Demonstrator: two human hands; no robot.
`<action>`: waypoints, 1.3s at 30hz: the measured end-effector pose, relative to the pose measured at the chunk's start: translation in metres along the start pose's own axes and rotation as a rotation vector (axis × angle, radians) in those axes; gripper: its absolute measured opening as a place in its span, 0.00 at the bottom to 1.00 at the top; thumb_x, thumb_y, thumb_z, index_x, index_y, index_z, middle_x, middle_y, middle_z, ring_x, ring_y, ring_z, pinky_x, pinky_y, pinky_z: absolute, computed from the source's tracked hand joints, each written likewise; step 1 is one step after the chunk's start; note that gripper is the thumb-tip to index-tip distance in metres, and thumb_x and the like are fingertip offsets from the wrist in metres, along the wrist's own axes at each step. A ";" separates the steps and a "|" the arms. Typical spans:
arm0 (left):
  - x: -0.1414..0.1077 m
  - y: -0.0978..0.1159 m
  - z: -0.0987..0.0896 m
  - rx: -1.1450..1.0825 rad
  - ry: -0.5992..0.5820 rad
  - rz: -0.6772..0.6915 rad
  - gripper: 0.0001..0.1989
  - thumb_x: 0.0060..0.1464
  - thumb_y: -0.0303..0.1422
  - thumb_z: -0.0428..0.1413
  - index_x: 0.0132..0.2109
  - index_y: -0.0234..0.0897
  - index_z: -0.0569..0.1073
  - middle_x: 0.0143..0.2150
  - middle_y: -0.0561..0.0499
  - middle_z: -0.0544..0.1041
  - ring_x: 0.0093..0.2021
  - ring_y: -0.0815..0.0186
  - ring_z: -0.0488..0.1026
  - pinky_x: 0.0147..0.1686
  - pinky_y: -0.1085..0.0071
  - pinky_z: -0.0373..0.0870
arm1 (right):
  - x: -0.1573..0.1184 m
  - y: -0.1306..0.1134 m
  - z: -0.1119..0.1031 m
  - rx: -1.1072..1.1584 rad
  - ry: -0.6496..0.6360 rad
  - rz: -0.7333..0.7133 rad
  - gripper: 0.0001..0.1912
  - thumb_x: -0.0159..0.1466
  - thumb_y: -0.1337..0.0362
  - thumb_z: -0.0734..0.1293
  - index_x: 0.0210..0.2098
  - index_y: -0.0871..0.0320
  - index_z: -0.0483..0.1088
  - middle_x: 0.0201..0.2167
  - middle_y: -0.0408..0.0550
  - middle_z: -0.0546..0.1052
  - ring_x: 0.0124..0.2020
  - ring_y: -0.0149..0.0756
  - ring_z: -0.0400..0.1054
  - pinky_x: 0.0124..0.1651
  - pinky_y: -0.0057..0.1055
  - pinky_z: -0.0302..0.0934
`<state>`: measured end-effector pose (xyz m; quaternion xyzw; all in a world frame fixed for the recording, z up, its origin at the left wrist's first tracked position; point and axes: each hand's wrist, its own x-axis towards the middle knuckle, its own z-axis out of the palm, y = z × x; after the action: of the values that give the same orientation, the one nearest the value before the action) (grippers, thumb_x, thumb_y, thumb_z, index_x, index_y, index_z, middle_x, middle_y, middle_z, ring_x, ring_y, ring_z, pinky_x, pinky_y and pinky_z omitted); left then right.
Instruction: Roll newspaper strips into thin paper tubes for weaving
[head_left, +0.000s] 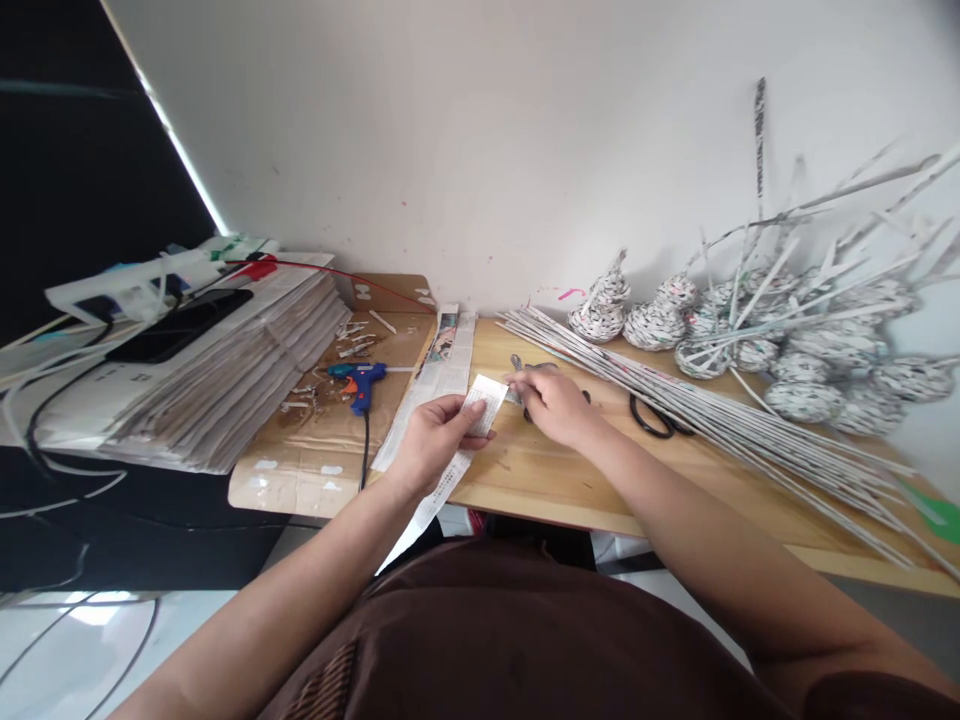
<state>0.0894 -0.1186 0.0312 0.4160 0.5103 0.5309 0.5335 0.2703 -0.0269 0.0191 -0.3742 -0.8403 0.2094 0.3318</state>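
A long strip of printed paper (487, 398) is held between the thumb and fingers of my left hand (437, 440), its lower end hanging past the table's front edge. At the strip's upper right corner, my right hand (551, 402) has its fingers closed in a pinch; what lies between the fingertips is too small to make out. Metal scissors or pliers (516, 363) lie just behind my right fingers, partly hidden by them. Behind my left hand, more newspaper strips (450, 372) lie flat on the wooden table (525, 478).
Thin rolled paper sticks (675, 395) cross the table's right side over black-handled scissors (651, 416). Woven paper shapes (654, 326) stand behind. A blue glue gun (366, 385) rests on cardboard (300, 468), left, beside a tall newspaper stack (255, 385) with a black phone (180, 325).
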 end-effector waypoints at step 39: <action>-0.001 0.005 0.005 0.143 0.048 0.048 0.21 0.48 0.49 0.61 0.33 0.32 0.77 0.22 0.50 0.75 0.23 0.69 0.72 0.23 0.76 0.66 | -0.005 -0.021 0.000 0.962 -0.305 0.287 0.18 0.57 0.53 0.71 0.39 0.61 0.78 0.23 0.42 0.72 0.22 0.24 0.62 0.24 0.23 0.57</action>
<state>0.0938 -0.1189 0.0374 0.4523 0.5495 0.5155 0.4773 0.2619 -0.0439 0.0297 -0.2562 -0.6280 0.6672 0.3078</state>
